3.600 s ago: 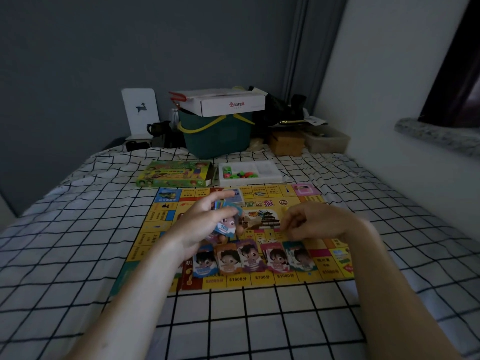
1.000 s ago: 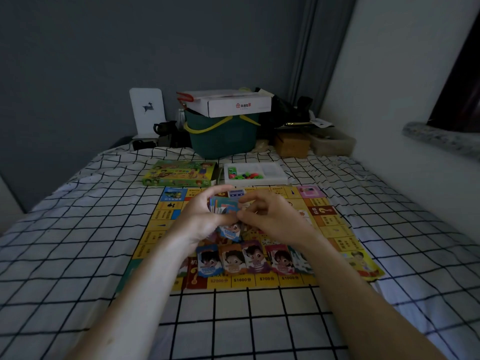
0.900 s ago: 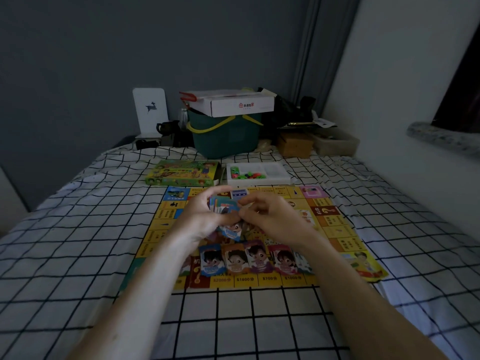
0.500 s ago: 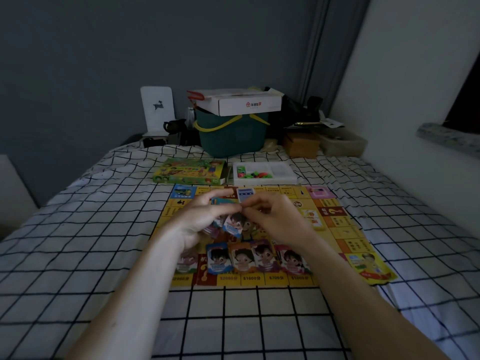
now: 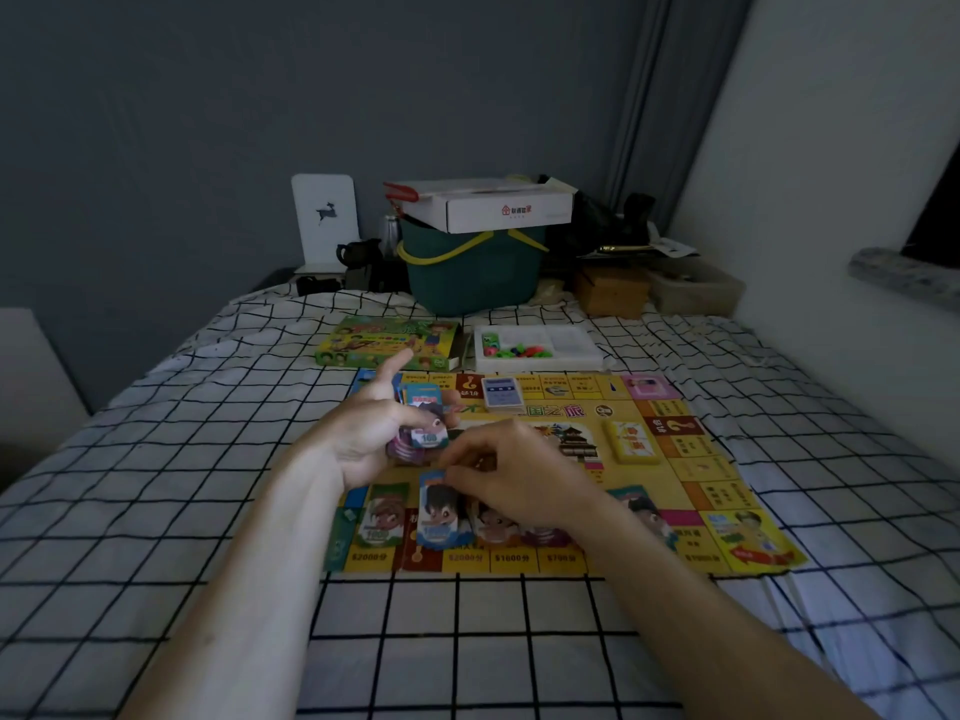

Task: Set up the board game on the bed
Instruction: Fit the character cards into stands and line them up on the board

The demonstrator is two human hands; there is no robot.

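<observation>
Head view, centre of frame: the left hand [image 5: 363, 433] grips a stack of character cards [image 5: 421, 433], fingers curled round it (index finger extended upward). The right hand [image 5: 514, 475] pinches one card [image 5: 439, 506] by its top edge, over the row at the lower edge of the game board [image 5: 691, 459] on the bed [image 5: 156, 485].

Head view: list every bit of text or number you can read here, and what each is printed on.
"$2000分", "$1600分", "$700分": near-edge squares of the game board.
"100": top card of the stack in the left hand.
"?": red square at the board's right edge.
White cardboard box: red house logo; its characters are too blurred.
Board's centre title and the game box lid: unreadable.
</observation>
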